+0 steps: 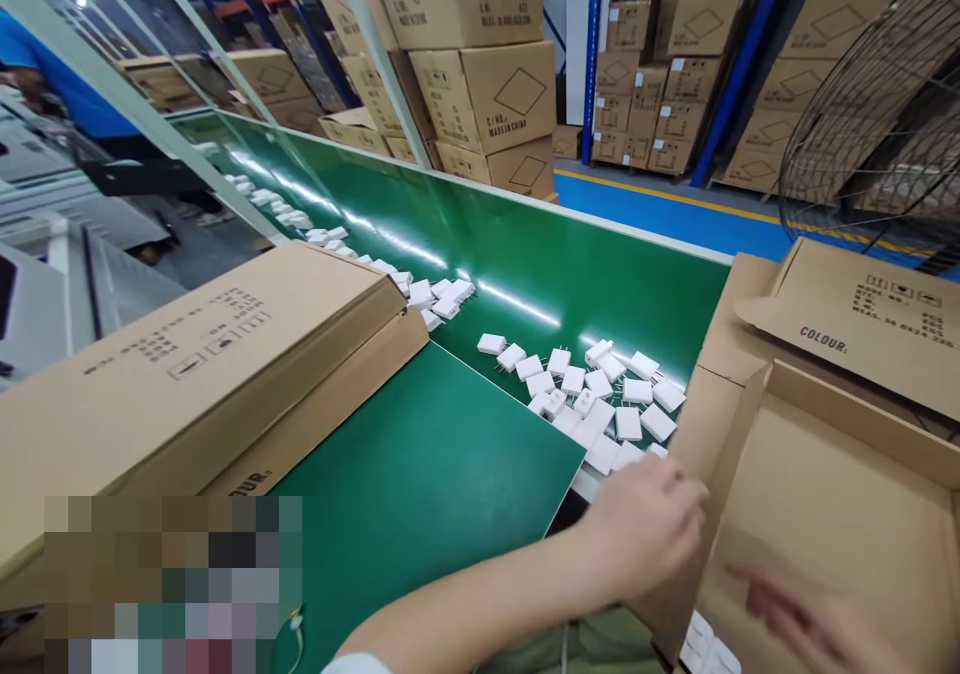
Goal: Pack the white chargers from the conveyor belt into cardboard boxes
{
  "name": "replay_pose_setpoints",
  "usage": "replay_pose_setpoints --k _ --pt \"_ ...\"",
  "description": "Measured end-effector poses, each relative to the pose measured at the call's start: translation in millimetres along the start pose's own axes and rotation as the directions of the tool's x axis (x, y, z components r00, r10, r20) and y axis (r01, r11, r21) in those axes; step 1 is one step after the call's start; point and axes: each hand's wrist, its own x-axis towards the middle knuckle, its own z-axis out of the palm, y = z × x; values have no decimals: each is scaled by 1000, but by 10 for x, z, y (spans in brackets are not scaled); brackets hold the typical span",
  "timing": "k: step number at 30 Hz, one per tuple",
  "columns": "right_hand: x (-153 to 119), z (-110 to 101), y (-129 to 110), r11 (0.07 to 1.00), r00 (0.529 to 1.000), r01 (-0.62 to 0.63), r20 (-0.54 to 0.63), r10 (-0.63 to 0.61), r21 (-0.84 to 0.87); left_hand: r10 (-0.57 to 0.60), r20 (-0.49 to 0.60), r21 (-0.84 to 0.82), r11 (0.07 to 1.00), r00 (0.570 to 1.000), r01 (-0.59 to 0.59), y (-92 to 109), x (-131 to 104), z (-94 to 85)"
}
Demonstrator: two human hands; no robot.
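My left hand (649, 514) is at the near end of the pile of white plug adapters (598, 384), its fingers curled downward beside the open carton; what they hold, if anything, is hidden. Over the inside of the open cardboard box (847, 484) is my right hand (802, 619), blurred by motion. A few white adapters (705, 644) lie in the near left corner of that box. The adapters in the pile have metal pins and lie in different directions on the green belt (600, 284).
A closed carton (187, 374) stands on the left of the green tabletop (420, 464). More adapters (442, 299) trail up the belt. Stacked boxes (487, 94) stand behind it. A wire fan (877, 114) is at the right. A person in blue (82, 74) is at the far left.
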Motion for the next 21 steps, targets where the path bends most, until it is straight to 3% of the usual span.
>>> replay_pose_setpoints --k 2,4,7,10,13,15,17,21 --pt "358 -302 -176 980 991 -6 -135 -21 -198 -264 -27 118 957 964 265 -259 94 -138" --pt "824 -496 -356 918 975 -22 -210 -67 -395 -440 -38 260 863 897 434 -522 199 -174" --pt "1526 -514 -529 739 982 -128 -190 1 -661 -542 40 362 791 839 494 -837 327 -65" --pt "1975 -377 -533 714 989 -135 -141 51 -687 -549 94 386 789 830 478 -988 381 44" --pt "2093 -361 -442 735 993 -113 -108 55 -669 -561 41 397 769 827 501 -984 364 4" --pt "2073 -459 -393 750 993 -106 -108 46 -653 -552 -41 417 748 833 517 -928 340 -66" --pt "2060 -587 -379 823 991 -78 -137 0 -562 -519 -82 444 745 851 498 -860 324 -98" --pt "2172 -669 -413 951 961 17 -257 -101 -310 -491 -68 449 763 869 466 -771 328 60"
